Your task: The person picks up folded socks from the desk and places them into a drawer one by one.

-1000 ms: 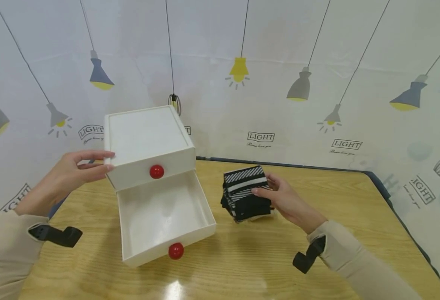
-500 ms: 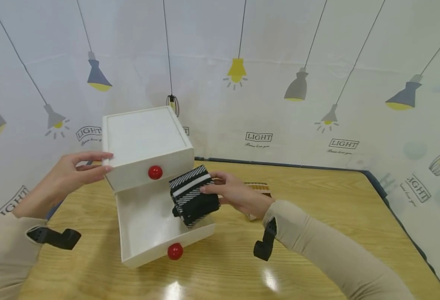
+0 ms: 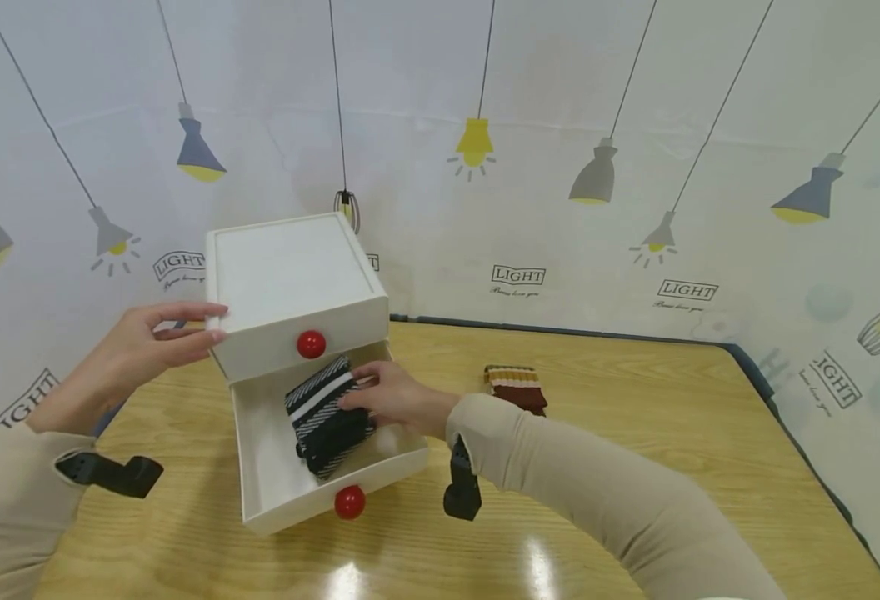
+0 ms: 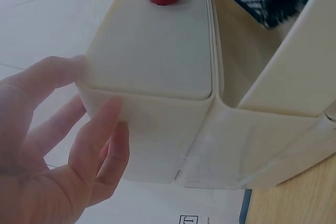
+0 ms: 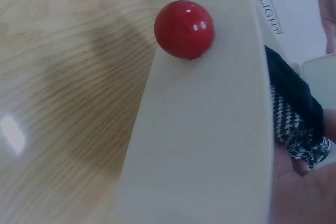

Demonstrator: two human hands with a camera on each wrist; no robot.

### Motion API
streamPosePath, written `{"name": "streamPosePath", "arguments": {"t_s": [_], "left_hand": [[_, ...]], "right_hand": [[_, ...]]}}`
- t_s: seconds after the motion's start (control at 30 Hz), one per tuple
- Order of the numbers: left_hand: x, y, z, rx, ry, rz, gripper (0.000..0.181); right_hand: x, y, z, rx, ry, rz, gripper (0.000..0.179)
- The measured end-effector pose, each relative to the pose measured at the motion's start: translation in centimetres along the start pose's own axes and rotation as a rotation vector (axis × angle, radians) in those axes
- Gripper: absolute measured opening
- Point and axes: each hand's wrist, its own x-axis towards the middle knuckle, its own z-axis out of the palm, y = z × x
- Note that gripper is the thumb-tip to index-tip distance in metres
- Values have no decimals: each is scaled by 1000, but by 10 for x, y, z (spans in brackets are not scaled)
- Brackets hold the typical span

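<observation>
Folded black-and-white knit bundle [image 3: 323, 414]: pinched at its right edge by the right hand [image 3: 402, 397], thumb over the striped face, most of the cloth extending left of the grip. Bundle was tilted inside the pulled-out lower drawer [image 3: 262, 471]; contact with the drawer floor could not be told. Lower red knob [image 3: 350, 502] sat on that drawer's front. Left hand [image 3: 136, 346] gripped the front left corner of the white drawer unit [image 3: 290, 262]. A brown-and-yellow striped bundle [image 3: 517, 386] lay farther right on the wooden table [image 3: 680, 417].
</observation>
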Motion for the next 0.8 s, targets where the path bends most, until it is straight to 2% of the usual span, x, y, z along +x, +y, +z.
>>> {"name": "streamPosePath", "arguments": {"t_s": [0.2, 0.53, 0.8], "left_hand": [[0, 2, 1, -9, 1, -4, 55], [-1, 1, -1, -5, 7, -7, 56], [-1, 2, 0, -3, 9, 1, 55]], "right_hand": [[8, 0, 10, -21, 51, 14, 49], [17, -1, 12, -20, 34, 32, 54], [21, 6, 16, -81, 29, 12, 65]]}}
